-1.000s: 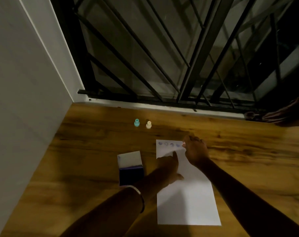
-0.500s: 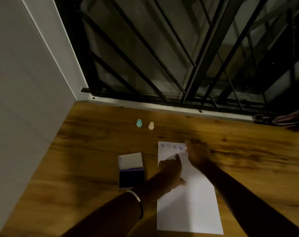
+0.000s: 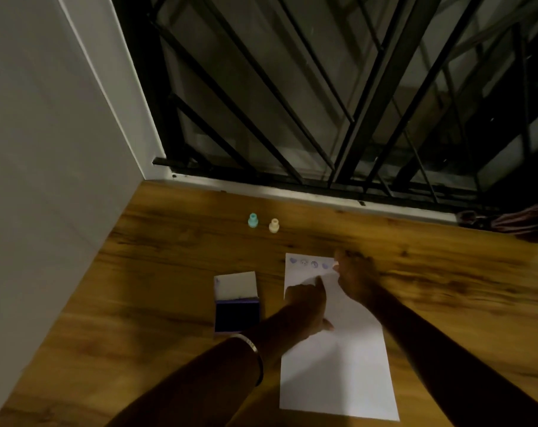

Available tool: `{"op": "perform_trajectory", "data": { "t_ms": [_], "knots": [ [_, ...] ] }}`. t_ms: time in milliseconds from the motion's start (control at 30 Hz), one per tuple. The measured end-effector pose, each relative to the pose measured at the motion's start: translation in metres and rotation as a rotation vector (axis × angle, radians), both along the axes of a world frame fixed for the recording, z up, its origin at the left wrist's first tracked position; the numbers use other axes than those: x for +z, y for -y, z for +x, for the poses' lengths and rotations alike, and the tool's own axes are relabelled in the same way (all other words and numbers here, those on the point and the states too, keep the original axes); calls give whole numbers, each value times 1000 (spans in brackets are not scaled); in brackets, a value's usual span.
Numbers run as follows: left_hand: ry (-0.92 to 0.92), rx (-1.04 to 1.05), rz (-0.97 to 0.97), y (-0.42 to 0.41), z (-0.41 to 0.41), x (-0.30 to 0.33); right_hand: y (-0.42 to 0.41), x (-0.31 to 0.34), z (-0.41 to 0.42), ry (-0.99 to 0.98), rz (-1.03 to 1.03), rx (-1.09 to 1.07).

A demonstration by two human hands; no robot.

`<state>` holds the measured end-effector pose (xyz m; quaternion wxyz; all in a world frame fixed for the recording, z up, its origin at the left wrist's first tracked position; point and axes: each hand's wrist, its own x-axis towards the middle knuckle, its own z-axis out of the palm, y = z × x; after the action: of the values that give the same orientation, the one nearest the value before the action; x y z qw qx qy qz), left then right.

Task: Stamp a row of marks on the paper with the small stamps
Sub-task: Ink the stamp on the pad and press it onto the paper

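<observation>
At the paper's (image 3: 335, 365) far right corner, the right hand (image 3: 355, 280) is pinching a stamp (barely visible) (image 3: 335, 266), ending the leftward-running row of marks (image 3: 309, 262); left hand (image 3: 307, 306) is lying flat, fingers spread.

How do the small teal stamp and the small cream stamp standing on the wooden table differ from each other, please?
Colour: the small teal stamp is blue-green, while the small cream stamp is pale beige. Position: the teal one stands to the left and slightly farther from the white sheet of paper, and the cream one stands nearer the paper's top edge. Both are upright, apart, untouched by either hand, and share the same knobbed shape and similar size.
</observation>
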<state>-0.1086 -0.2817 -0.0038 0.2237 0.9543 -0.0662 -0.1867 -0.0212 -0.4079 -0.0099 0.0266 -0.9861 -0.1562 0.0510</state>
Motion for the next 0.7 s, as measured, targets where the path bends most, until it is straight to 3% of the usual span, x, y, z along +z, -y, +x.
{"op": "perform_trajectory", "data": {
  "t_ms": [267,400,500,600,700],
  "knots": [
    [28,13,-22,-3,0,-5,0,32,-4,95,141,-68],
    [15,165,-135,-13,0,-4,-11,36,-21,119,170,-37],
    [-96,489,-421,-31,-3,2,-26,39,-39,146,212,34],
    [-364,934,-963,-54,-9,13,-46,41,-59,156,277,140],
    [-442,1049,-1220,-83,-21,20,-70,41,-77,148,350,232]
  ]
}}
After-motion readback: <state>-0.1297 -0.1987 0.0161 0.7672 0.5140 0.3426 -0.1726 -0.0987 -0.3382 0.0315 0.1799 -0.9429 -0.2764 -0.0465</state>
